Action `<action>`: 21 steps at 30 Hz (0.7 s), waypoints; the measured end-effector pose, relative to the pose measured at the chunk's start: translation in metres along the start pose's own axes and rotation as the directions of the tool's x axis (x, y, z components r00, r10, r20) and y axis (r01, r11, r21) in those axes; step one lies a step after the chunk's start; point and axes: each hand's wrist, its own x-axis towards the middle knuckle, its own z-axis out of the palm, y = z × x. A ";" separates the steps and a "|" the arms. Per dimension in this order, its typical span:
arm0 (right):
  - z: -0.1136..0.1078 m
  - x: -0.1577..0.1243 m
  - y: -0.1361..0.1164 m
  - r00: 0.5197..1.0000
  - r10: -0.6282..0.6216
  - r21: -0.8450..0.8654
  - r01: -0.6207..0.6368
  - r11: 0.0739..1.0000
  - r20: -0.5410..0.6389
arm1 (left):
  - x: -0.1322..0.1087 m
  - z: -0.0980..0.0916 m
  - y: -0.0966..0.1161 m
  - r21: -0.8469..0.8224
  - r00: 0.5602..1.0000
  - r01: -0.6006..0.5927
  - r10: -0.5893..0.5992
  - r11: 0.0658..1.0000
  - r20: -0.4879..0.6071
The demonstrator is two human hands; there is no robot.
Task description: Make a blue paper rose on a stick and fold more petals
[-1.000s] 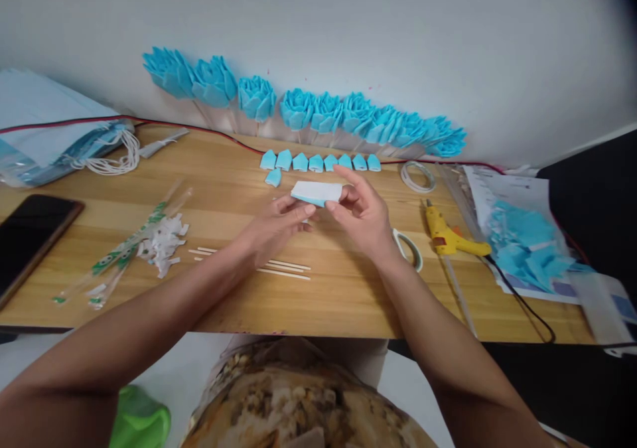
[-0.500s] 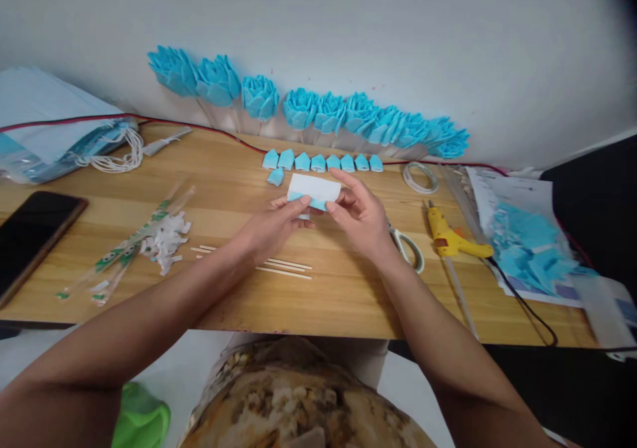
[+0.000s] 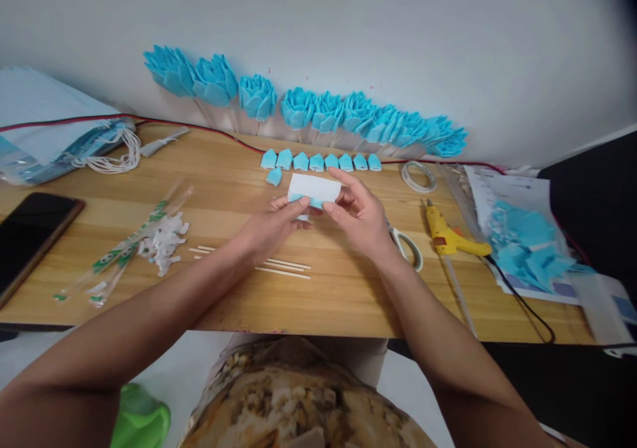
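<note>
A small white sheet with a blue strip along its lower edge is held up over the middle of the table. My left hand pinches it at the lower left, thumb on the blue strip. At the right end, my right hand grips it between thumb and fingers, its index finger raised. Just beyond lies a row of small folded blue pieces, with one more folded piece in front at the left. Thin wooden sticks lie partly under my left forearm. White-handled scissors are partly hidden by my right wrist.
Several blue flowers on sticks lean against the wall. On the right are a tape roll, a yellow glue gun with its cord, and loose blue pieces. Leftward are white scraps, plastic wrappers and a phone.
The right thumb has shifted slightly left along the blue strip. Both hands keep hold of the sheet. The whole view has drifted a little.
</note>
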 end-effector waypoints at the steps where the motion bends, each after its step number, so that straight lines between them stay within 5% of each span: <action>1: 0.000 0.000 0.000 1.000 -0.002 0.005 0.002 1.000 -0.003 | 0.000 0.000 0.001 -0.007 1.000 0.000 0.000 1.000 0.004; 21: -0.001 0.002 -0.005 0.994 -0.048 -0.016 0.047 0.999 -0.099 | -0.001 0.000 0.001 -0.044 1.000 0.000 -0.001 0.999 -0.019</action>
